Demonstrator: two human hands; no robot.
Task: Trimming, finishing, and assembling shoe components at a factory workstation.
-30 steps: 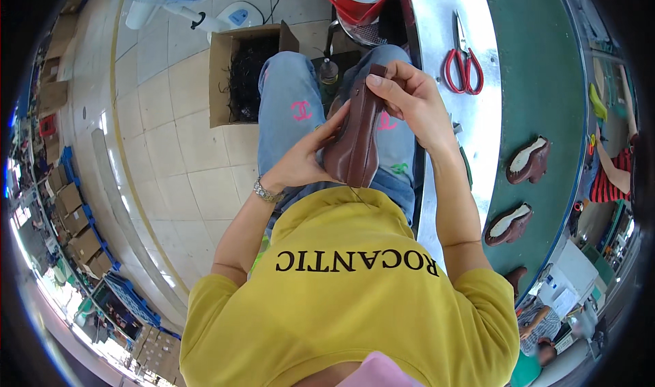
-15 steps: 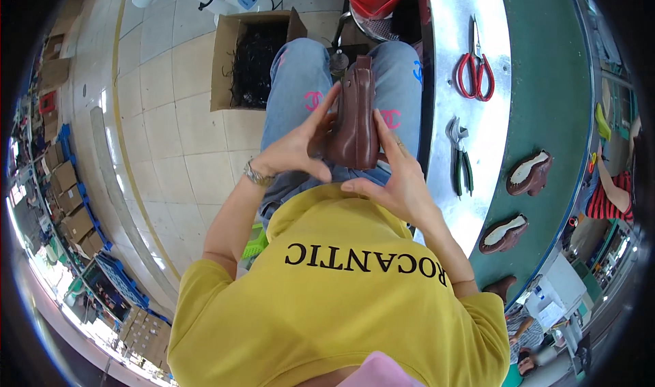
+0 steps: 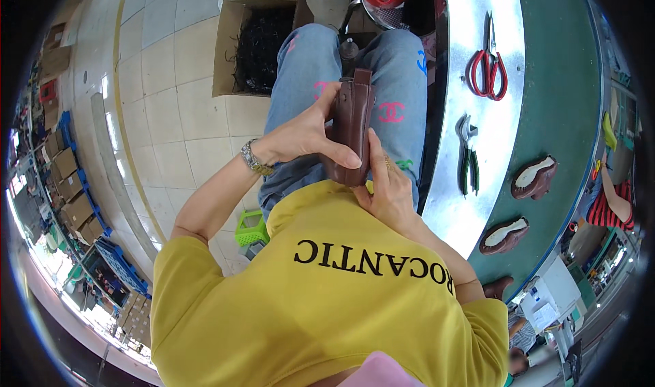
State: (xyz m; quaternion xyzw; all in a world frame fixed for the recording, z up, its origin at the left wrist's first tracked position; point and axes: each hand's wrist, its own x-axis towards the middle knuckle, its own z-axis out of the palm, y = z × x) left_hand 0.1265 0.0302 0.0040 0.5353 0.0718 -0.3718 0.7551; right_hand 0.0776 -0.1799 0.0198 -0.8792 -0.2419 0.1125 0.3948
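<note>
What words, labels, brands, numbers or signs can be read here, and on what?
Shirt: dark capitals across the front, upside down in view; wording not copied.
Jeans: pink, blue and green emblems, left unnamed.
Boxes: any print too small to read.
Papers: too small to read.
Shoe: no lettering visible.

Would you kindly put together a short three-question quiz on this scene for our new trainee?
1. Which tool on the shiny metal bench has red handles?
2. True or false: the left hand grips the brown leather piece.
3. How many brown shoes with white insides showing lie on the green surface? A) one B) two C) four

Key:
1. The scissors.
2. True.
3. B.
</note>
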